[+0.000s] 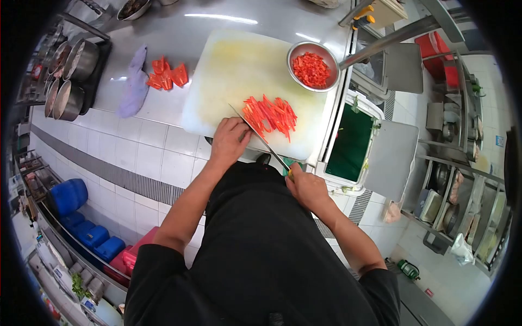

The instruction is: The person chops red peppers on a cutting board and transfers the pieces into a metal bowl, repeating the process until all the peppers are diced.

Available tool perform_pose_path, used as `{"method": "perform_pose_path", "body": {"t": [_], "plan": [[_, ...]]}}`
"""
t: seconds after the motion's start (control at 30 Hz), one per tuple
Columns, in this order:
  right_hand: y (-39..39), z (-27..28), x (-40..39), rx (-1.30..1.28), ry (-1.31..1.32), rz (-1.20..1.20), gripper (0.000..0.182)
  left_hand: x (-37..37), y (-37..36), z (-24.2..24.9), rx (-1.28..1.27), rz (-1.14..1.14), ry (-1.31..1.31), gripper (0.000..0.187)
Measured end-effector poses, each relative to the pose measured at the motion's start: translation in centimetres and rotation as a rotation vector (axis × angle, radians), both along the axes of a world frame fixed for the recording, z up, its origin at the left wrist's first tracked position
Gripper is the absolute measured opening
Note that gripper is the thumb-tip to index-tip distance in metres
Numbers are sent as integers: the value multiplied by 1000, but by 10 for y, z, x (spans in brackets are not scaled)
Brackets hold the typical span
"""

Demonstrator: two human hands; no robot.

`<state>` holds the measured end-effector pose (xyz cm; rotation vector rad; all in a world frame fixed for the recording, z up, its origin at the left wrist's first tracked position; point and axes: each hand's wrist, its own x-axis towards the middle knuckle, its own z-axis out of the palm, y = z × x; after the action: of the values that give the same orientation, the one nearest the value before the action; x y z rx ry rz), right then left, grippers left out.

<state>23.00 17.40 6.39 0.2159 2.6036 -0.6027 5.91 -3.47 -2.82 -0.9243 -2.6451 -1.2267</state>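
Observation:
My right hand is wrapped round the yellow handle of a kitchen knife. The long blade of the knife slants up and left across the near edge of a white cutting board. My left hand rests at the board's edge with its fingers curled together, close beside the blade; what lies under the fingertips is hidden. Just beyond the blade is a loose pile of red pepper strips. A metal bowl of diced red pepper stands at the board's far right corner.
Flattened red pepper pieces and a crumpled lilac cloth or bag lie left of the board on the steel counter. Metal pots stand farther left. A bin with a green interior is below right, with scraps on its rim.

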Motion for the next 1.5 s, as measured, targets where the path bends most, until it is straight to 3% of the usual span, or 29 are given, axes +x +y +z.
{"method": "perform_pose_path", "body": {"t": [0.17,0.2,0.27,0.3,0.4,0.53,0.6,0.63,0.77,0.9,1.03,1.1,1.13,1.2,1.3,1.5], "plan": [[-12,-23,-39,-53,90,-9,34,-13,-13,14,-17,-115,-65,10],[-12,-17,-47,-69,80,-19,35,-24,-17,13,-52,-31,-90,11],[-11,-8,-51,-120,66,-70,38,-66,-32,10,-33,413,-236,16],[-10,-1,-49,-122,69,-70,38,-96,-44,14,-99,579,-178,19],[-9,11,-40,-150,0,-72,34,-158,-74,25,-355,814,-156,31],[-10,-5,-22,-231,-40,14,36,-191,-90,-9,-380,748,-162,33],[-12,-13,-17,-237,-67,-7,37,-194,-88,-12,-147,751,-145,31],[-11,-16,-15,-248,-92,-20,39,-188,-82,0,-146,744,-150,31],[-3,-15,-9,-204,-49,-196,39,-121,-62,26,-3,527,-128,30],[5,-11,-13,-178,-48,-208,38,-20,-15,18,-70,331,-312,23],[4,-11,-14,-155,-31,-191,38,9,4,41,-154,229,-475,19],[3,-7,-14,-158,-19,-168,38,8,-2,41,-149,196,-197,20],[3,-7,-15,-155,-20,-167,38,2,-4,38,-146,197,-198,20],[3,-9,-15,-143,1,-118,38,-13,-4,33,-56,-26,8,22],[3,0,-15,-121,43,-107,38,-19,0,30,-119,-114,-67,23],[5,32,2,-81,33,-60,33,-16,9,30,-149,-70,-130,22]]}}
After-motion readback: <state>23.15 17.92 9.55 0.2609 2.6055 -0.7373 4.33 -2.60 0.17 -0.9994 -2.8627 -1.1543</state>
